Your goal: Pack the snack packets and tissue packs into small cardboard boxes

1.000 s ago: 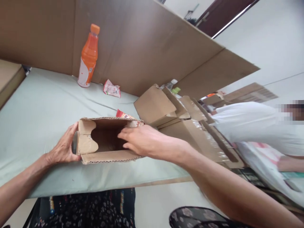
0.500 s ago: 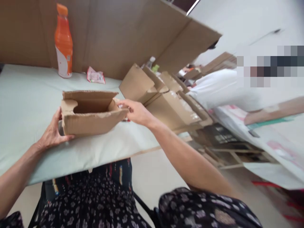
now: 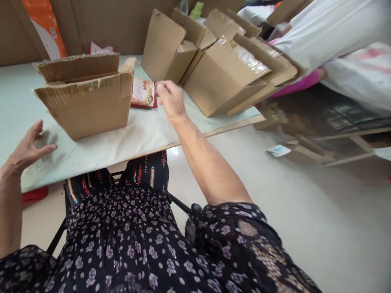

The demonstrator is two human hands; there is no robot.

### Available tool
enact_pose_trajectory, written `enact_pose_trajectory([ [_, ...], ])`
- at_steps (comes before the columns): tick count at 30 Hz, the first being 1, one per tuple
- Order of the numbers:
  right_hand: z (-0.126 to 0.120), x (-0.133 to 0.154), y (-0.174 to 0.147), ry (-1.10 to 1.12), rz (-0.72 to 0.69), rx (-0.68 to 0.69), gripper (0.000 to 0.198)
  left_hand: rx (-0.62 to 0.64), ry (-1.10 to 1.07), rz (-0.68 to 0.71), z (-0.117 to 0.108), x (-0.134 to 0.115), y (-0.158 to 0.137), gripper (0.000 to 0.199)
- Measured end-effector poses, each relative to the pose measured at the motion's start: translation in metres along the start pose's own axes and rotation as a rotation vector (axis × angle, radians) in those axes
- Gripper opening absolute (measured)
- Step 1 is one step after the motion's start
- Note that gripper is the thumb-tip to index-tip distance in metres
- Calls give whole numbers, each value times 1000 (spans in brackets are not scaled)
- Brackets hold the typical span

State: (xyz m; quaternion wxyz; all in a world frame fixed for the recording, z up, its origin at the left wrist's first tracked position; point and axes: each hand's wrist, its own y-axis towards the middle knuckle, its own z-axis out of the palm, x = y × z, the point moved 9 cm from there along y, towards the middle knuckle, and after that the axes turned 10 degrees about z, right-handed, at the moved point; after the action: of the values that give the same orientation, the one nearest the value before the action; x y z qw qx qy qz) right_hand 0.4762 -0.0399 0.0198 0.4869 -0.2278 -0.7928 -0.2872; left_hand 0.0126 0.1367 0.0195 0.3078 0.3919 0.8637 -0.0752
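right hand point(image 3: 171, 97) at a red snack packet point(image 3: 143, 92), left hand point(image 3: 26, 148) free beside an open cardboard box point(image 3: 84, 95)

the packet lies flat on the pale green table point(image 3: 100, 144), just right of the box; the right hand's fingertips touch its edge, whether they grip it cannot be told. the left hand is spread open, holding nothing, at the table's near edge, a little apart from the box. more cardboard boxes point(image 3: 220, 61) stand tilted to the right, and an orange bottle point(image 3: 45, 24) stands behind

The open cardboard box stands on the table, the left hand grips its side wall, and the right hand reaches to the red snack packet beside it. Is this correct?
Not quite: in the head view the left hand is open and apart from the open cardboard box, over the table. The right hand does reach the red snack packet.
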Motion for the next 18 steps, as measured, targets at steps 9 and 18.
enact_pose_trajectory([
  [9, 44, -45, -63, -285, 107, 95, 17, -159, 203, -131, -17, 9, -31, 53],
  [18, 50, -33, -71, -393, 53, 95, 24, -241, 240, -182, -21, 4, -42, 39],
])
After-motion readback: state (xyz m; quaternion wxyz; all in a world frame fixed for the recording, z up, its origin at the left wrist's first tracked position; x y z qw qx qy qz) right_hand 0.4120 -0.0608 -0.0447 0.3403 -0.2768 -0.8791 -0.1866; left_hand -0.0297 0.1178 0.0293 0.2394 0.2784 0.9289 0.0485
